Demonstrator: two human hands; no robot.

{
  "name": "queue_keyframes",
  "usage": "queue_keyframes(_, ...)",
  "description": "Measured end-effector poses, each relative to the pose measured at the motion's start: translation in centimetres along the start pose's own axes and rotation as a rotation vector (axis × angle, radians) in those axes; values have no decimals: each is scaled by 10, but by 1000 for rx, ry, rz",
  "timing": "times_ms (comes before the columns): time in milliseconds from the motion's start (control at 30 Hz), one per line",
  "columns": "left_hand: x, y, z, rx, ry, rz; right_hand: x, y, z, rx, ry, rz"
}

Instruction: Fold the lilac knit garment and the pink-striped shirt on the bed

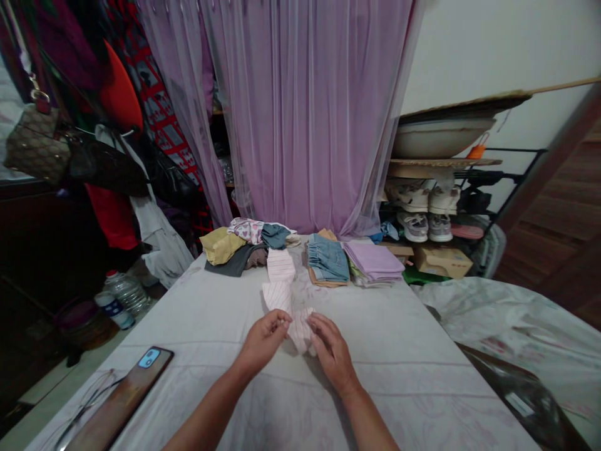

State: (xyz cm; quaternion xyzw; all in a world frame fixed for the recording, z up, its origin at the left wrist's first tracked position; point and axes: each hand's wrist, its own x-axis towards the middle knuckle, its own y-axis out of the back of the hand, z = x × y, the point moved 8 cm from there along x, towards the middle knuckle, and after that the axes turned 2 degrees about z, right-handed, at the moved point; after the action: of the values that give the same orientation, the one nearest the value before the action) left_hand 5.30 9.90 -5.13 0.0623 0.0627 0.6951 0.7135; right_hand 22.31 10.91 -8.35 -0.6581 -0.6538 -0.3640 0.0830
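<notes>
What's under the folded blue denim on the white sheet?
Tan cloth shows along the lower edge of the folded blue denim, and the white sheet spreads around them. Whatever else the denim covers is hidden.

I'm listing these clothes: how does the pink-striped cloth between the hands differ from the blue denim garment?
The pink-striped cloth is pale and striped; the denim garment is blue. The pink-striped cloth is between the left hand and right hand; the denim garment lies folded on tan cloth, away from both. Both are fabric.
</notes>
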Motion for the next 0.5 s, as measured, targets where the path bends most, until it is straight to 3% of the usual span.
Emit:
queue_keyframes(100, 6, 15, 28, -13, -90, 59, 6, 1, -30, -12, 35, -11)
queue_keyframes(233, 14, 17, 48, -56, -132, 22, 25, 0, -60, -3, -15, -20)
queue_keyframes(367, 17, 25, 47, -12, -142, 21, 42, 22, -67, 112, -128, 53)
queue_keyframes(500, 16, 33, 34, 243, -187, 59, 55, 46, -65, 217, -257, 51)
